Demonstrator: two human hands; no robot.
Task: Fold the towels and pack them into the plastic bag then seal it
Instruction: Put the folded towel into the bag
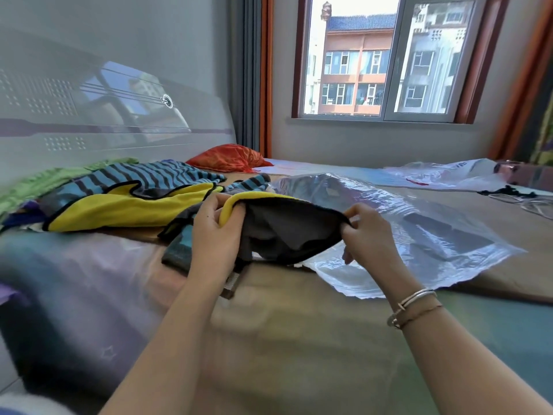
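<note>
A bedroom in a home, seen from above a wide bed with a pale padded headboard on the left, strewn towels, an orange pillow and a curtained window facing apartment blocks.

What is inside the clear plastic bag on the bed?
Dark flat shapes show through the clear plastic bag, possibly folded towels; glare hides what they are. The grey-and-yellow towel covers its near-left part.
</note>
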